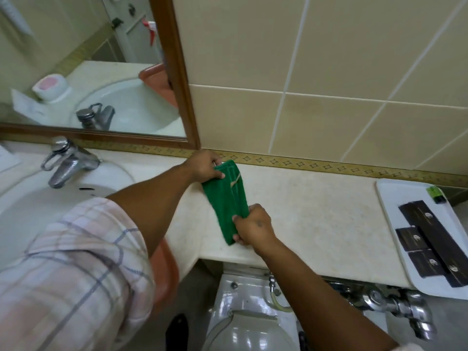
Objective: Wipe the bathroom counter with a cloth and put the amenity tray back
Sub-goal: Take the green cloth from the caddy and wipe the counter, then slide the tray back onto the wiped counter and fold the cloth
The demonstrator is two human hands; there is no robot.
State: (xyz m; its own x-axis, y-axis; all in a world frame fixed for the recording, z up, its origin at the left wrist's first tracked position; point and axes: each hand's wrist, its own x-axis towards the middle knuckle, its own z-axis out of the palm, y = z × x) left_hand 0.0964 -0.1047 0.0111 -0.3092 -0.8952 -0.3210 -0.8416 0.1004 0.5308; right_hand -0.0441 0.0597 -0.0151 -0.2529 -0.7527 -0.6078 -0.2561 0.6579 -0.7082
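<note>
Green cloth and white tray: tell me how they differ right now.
The green cloth is folded into a narrow strip and gripped at both ends by the left hand and right hand; the white tray is untouched at the counter's far right end. The cloth carries nothing; the tray holds black packets and a small green item. Both rest on the beige counter.

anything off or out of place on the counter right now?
Mainly the white amenity tray: it sits at the counter's far right end, turned askew, with its near corner jutting past the front edge. The dark packets on it look orderly. Both hands, left and right, grip the folded green cloth. No spills visible.
</note>
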